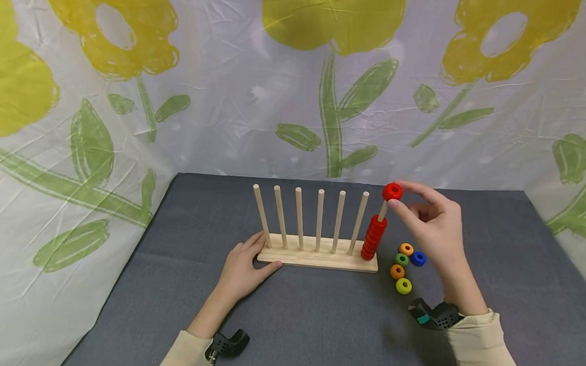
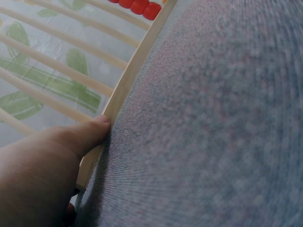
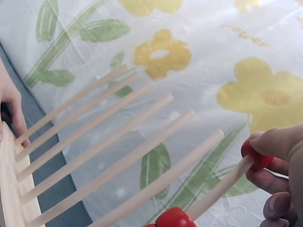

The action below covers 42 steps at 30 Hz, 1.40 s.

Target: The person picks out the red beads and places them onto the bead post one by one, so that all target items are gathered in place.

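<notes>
A wooden peg stand (image 1: 319, 260) with a row of upright pegs stands on the grey cloth. My left hand (image 1: 243, 264) grips its left end, the thumb (image 2: 92, 132) along the front edge and the other fingers round the back. At the top of the rightmost peg, my right hand (image 1: 432, 221) pinches a red bead (image 1: 392, 192) between thumb and forefinger. In the right wrist view the peg's tip meets this bead (image 3: 258, 156). Lower on that peg sits a stack of red beads (image 1: 373, 238), with bare peg between stack and held bead. The other pegs carry no beads.
Right of the stand, below my right hand, lie several loose beads: a blue bead (image 1: 418, 258), a green bead (image 1: 401, 259), a yellow bead (image 1: 403, 286) and two orange ones. A flowered white curtain (image 1: 228, 91) hangs behind the grey cloth (image 1: 315, 328).
</notes>
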Each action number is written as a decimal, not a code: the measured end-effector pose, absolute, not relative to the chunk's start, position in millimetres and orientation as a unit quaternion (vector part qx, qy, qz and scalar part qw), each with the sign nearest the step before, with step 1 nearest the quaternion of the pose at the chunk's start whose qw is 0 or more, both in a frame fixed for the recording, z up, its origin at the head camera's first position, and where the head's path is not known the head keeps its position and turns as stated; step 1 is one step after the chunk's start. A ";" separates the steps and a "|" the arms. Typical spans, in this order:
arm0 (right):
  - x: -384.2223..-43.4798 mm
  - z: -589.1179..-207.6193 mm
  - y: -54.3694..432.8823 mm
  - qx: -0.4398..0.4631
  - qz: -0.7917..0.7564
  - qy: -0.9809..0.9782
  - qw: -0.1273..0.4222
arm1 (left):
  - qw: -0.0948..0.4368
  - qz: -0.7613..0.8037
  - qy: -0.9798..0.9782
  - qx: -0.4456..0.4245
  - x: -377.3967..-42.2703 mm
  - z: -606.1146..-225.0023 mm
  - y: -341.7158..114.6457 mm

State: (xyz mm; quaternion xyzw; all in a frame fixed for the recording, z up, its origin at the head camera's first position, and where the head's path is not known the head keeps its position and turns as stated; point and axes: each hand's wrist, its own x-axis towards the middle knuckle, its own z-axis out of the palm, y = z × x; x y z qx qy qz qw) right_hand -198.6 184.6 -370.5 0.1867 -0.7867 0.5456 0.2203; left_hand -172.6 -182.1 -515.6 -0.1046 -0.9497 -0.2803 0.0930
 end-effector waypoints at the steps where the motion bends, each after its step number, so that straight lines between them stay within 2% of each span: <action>1: -198.5 -370.8 184.5 0.189 0.543 -0.788 0.220 | 0.092 -0.279 -0.950 -0.104 -172.8 -515.9 -182.3; 9: -198.2 -372.5 185.1 0.196 0.523 -0.799 0.223 | 0.090 -0.277 -0.951 -0.107 -173.7 -516.7 -182.1; 33: -196.6 -368.3 192.1 0.196 0.470 -0.843 0.175 | 0.089 -0.277 -0.951 -0.106 -172.9 -516.1 -182.1; 42: -196.6 -367.8 191.8 0.199 0.460 -0.847 0.177 | 0.085 -0.278 -0.951 -0.103 -173.0 -516.3 -182.6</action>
